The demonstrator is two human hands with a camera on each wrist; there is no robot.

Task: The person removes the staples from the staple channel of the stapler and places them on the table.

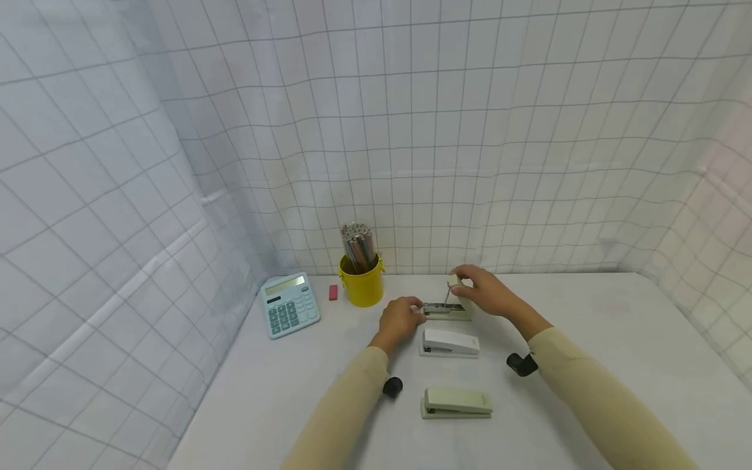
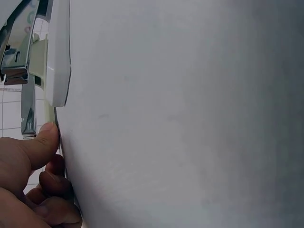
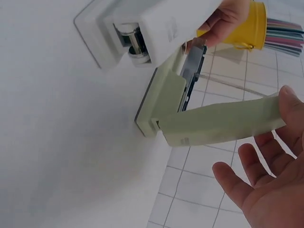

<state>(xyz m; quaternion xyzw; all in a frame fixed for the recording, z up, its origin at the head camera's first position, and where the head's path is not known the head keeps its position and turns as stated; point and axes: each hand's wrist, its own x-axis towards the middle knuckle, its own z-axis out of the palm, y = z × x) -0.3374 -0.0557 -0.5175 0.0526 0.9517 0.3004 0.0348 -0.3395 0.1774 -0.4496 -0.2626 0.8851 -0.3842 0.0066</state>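
A pale green stapler [image 1: 448, 316] lies farthest back on the table, its top cover [image 3: 218, 123] swung up from the base and the metal magazine exposed. My right hand [image 1: 484, 290] pinches the raised end of that cover between thumb and finger; the other fingers spread free in the right wrist view. A thin spring rod [image 3: 232, 85] runs from cover to magazine. At the stapler's front end, my left hand [image 1: 401, 320] grips the base, thumb [image 2: 46, 140] on the tip. Nearer me lie a white stapler [image 1: 449, 342] and another pale green stapler [image 1: 457, 401], both with covers down.
A yellow bucket [image 1: 364, 290] with many pencils [image 1: 358, 245] stands behind my left hand. To its left are a small pink-red block [image 1: 333, 292] and a light blue calculator [image 1: 290, 305]. White grid-patterned cloth [image 1: 411, 143] hangs behind and beside the white table [image 1: 587, 339].
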